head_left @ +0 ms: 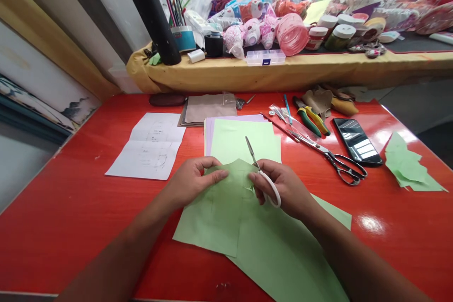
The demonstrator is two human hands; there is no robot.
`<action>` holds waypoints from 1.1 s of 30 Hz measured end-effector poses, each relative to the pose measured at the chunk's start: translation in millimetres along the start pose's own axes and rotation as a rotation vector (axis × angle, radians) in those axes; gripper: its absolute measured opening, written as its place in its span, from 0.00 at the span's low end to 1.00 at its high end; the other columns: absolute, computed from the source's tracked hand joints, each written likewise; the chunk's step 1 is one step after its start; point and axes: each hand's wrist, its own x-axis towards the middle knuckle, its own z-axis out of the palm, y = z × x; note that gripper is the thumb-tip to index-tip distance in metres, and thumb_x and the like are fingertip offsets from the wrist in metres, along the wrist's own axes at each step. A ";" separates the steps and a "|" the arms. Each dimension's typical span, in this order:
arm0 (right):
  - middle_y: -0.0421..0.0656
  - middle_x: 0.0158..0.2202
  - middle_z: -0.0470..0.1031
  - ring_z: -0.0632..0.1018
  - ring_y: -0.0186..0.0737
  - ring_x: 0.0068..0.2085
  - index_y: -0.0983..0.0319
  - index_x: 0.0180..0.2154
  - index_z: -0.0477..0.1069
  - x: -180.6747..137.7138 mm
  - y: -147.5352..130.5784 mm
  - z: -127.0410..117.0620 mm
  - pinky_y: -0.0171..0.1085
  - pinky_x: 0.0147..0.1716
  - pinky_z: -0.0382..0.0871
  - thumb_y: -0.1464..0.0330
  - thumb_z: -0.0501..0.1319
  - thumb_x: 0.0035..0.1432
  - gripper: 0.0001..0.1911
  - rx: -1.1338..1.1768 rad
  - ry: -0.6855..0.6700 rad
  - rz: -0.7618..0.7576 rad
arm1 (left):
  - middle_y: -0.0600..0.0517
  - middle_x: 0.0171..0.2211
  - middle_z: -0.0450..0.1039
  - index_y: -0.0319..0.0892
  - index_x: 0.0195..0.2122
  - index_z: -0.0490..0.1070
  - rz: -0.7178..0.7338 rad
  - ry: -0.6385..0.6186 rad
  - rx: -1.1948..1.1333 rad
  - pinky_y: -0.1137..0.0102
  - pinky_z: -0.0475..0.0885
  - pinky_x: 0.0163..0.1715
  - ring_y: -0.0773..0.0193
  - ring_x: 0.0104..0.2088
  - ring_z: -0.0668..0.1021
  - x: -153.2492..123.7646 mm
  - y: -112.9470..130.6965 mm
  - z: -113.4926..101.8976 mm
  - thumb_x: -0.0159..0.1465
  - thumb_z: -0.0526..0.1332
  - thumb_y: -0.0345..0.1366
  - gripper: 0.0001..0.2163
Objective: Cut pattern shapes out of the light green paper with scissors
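My left hand (200,179) is closed on the upper left edge of a light green sheet (215,222), thumb on top. Faint drawn lines and a cut notch show on that sheet. Small white-handled scissors (271,188) are in my right hand (279,184), their blades pointing up and away, above the sheet's right part. The fingers of my right hand also touch the sheet near the notch. Beneath it, a larger green sheet (290,250) spreads toward the front edge of the table. Whether the blades are parted I cannot tell.
On the red table (63,226) lie a creased white paper (145,146), stacked coloured sheets (244,132), large scissors (343,165), a phone (357,141), pliers (311,118) and green scraps (406,160). Jars and bags crowd the sill (226,78) behind.
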 end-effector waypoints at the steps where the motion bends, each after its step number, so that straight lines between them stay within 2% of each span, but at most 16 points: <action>1: 0.35 0.21 0.75 0.74 0.35 0.22 0.59 0.33 0.70 0.5 0.6 0.0 0.34 0.25 0.66 0.50 0.73 0.61 0.22 0.010 0.005 0.004 | 0.54 0.28 0.77 0.45 0.33 0.79 -0.016 -0.007 -0.039 0.67 0.73 0.28 0.59 0.29 0.78 -0.3 -0.5 -0.2 0.62 0.73 0.52 0.15; 4: 0.35 0.22 0.74 0.74 0.35 0.23 0.59 0.36 0.73 1.8 2.2 -1.4 0.34 0.25 0.67 0.49 0.73 0.61 0.22 0.046 0.034 0.013 | 0.55 0.28 0.77 0.45 0.33 0.78 -0.031 0.008 -0.088 0.69 0.72 0.28 0.61 0.29 0.78 -0.5 -1.0 -2.0 0.60 0.74 0.50 0.14; 10: 0.35 0.24 0.74 0.75 0.34 0.23 0.61 0.44 0.77 1.0 1.2 -9.5 0.34 0.25 0.70 0.45 0.71 0.62 0.26 0.107 0.121 -0.051 | 0.57 0.26 0.74 0.45 0.30 0.77 0.005 0.180 -0.073 0.72 0.68 0.26 0.65 0.26 0.74 -1.6 4.0 -14.4 0.60 0.74 0.51 0.15; 14: 0.36 0.23 0.74 0.74 0.34 0.23 0.61 0.46 0.77 -1.8 0.4 -10.0 0.34 0.25 0.69 0.43 0.71 0.62 0.28 0.122 -0.045 -0.039 | 0.57 0.27 0.75 0.45 0.31 0.77 0.047 0.273 -0.082 0.72 0.68 0.26 0.65 0.27 0.74 -4.2 4.1 -23.6 0.61 0.74 0.50 0.14; 19: 0.41 0.31 0.77 0.77 0.35 0.28 0.62 0.50 0.77 -3.7 4.5 -4.7 0.36 0.31 0.72 0.39 0.68 0.62 0.34 0.055 -0.255 0.019 | 0.57 0.28 0.75 0.45 0.31 0.77 0.117 0.341 -0.100 0.72 0.69 0.27 0.65 0.28 0.74 -5.2 1.8 -31.8 0.62 0.74 0.50 0.15; 26: 0.41 0.32 0.76 0.76 0.35 0.29 0.63 0.50 0.77 -2.0 7.1 -4.5 0.37 0.31 0.73 0.38 0.67 0.63 0.35 0.046 -0.318 0.038 | 0.57 0.27 0.74 0.45 0.31 0.78 0.208 0.400 -0.022 0.72 0.68 0.29 0.65 0.28 0.74 -4.8 1.2 -37.1 0.68 0.69 0.47 0.13; 33: 0.42 0.32 0.77 0.76 0.36 0.28 0.63 0.52 0.77 -3.4 9.2 -6.6 0.37 0.31 0.71 0.39 0.67 0.63 0.35 0.046 -0.357 0.013 | 0.56 0.30 0.77 0.46 0.32 0.79 0.215 0.440 0.061 0.70 0.70 0.33 0.63 0.32 0.76 -5.7 -0.4 -35.5 0.69 0.69 0.47 0.12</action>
